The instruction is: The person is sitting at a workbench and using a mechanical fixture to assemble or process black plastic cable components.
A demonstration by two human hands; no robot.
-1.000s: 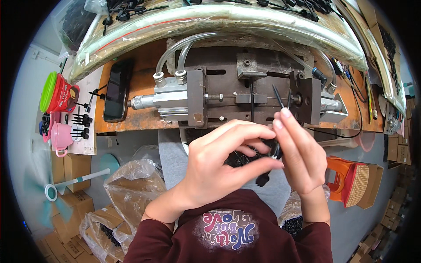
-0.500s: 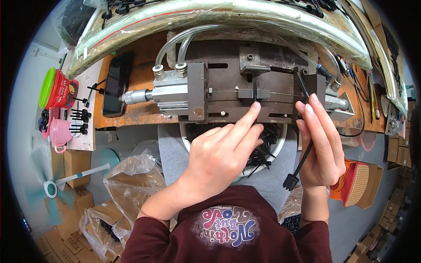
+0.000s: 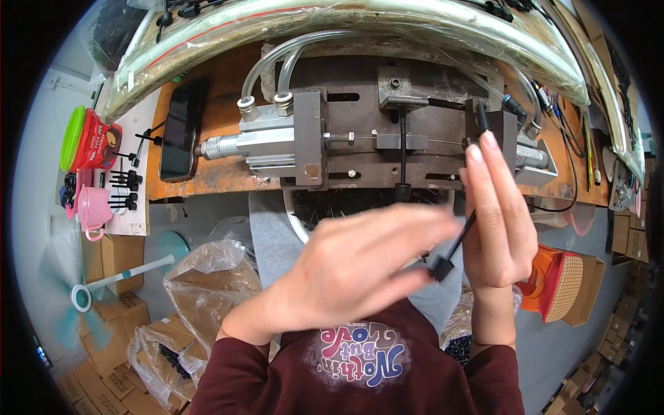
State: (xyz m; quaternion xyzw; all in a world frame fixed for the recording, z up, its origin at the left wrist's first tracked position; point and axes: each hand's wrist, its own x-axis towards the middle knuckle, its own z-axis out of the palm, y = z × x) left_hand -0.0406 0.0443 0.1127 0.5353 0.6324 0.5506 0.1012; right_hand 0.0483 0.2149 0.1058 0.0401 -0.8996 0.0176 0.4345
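Observation:
My right hand (image 3: 499, 228) is closed on a slim black plastic rod (image 3: 465, 234), fingers pressed together and pointing up. The rod's ribbed tip (image 3: 482, 116) rises above the fingertips, and its square knob (image 3: 441, 268) hangs below at the left. My left hand (image 3: 366, 259), smeared by motion, reaches across toward that knob, thumb and fingers apart; contact is unclear. Another black rod (image 3: 403, 149) lies across the small centre block (image 3: 420, 142) of a dark metal fixture (image 3: 443, 166). Its knob (image 3: 403, 192) sticks out over the front edge.
A silver air cylinder (image 3: 270, 142) with clear hoses (image 3: 266, 66) stands at the fixture's left; another cylinder (image 3: 532, 155) is at the right. A phone (image 3: 183, 131) lies on the wooden bench. Below the bench, a white tub rim (image 3: 296, 218) shows, partly hidden by my left hand.
My left hand has drawn back from the centre block toward the right hand's knob, uncovering the rod there. More of the left cylinder's threaded end shows. The right hand's rod has shifted upward.

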